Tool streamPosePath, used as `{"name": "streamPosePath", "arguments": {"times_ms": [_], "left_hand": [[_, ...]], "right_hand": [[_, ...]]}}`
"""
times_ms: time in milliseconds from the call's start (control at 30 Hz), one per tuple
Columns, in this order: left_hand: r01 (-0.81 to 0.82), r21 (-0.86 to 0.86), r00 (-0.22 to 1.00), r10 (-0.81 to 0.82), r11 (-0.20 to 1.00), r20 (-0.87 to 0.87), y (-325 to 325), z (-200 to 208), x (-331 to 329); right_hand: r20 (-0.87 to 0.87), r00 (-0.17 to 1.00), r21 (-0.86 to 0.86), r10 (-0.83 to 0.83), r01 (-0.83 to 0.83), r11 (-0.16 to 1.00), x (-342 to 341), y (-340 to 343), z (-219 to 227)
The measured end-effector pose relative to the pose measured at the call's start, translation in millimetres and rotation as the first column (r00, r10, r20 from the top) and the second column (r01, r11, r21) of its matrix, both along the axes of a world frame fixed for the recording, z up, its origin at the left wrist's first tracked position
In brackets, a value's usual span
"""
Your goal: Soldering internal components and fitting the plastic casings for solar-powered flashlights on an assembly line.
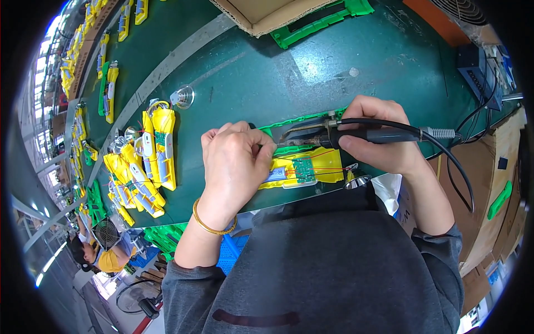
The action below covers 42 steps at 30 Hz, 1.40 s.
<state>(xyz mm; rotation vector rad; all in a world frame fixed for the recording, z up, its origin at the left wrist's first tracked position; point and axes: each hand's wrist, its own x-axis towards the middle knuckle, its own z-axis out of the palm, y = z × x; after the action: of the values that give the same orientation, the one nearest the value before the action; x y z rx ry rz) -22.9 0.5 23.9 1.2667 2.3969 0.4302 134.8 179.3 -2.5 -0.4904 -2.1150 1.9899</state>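
My right hand (389, 136) grips a soldering iron (364, 135) with a black handle and a thin metal feed tube by its tip. The tip points left, close to the fingers of my left hand (236, 158). Those fingers are pinched together over the left part of a green plastic shell (300, 119); what they hold is hidden. Just below lies a yellow plastic housing (329, 164) with a small green circuit board (303, 169), a battery and red and black wires. A silver reflector cup (356, 181) sits at its right end, near the table edge.
Several wired yellow housings (162, 145) are piled at left, near a loose reflector cup (183, 97). A cardboard box (261, 19) and green frame (322, 23) stand at the far side. At right are a blue power unit (477, 75), black cables and cardboard (467, 172).
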Motion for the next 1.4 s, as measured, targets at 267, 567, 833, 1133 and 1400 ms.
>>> {"name": "streamPosePath", "arguments": {"times_ms": [267,567,833,1133,1400], "left_hand": [[-0.001,-0.016,1.0,0.001,1.0,0.001,1.4,-0.3,0.2],[0.035,-0.031,0.992,-0.039,0.999,-0.119,4.5,2.2,2.7],[0.039,-0.025,0.989,-0.042,0.999,-0.143,6.0,2.4,3.8],[0.041,-0.04,0.988,-0.047,0.998,-0.148,5.3,4.2,4.5],[0.023,-0.101,0.985,-0.04,0.995,-0.165,6.9,8.8,4.2]], "right_hand": [[0.058,0.998,0.006,0.013,-0.013,1.0,-2.7,-0.1,1.9],[0.052,0.999,0.007,-0.004,0.004,1.0,-0.9,1.3,1.6],[0.04,0.999,-0.015,0.001,0.0,1.0,-0.2,0.2,1.2],[-0.031,0.997,-0.04,-0.068,0.067,0.997,10.8,2.2,2.7],[-0.092,0.855,-0.516,-0.511,0.398,0.759,17.9,-34.2,-16.8]]}}
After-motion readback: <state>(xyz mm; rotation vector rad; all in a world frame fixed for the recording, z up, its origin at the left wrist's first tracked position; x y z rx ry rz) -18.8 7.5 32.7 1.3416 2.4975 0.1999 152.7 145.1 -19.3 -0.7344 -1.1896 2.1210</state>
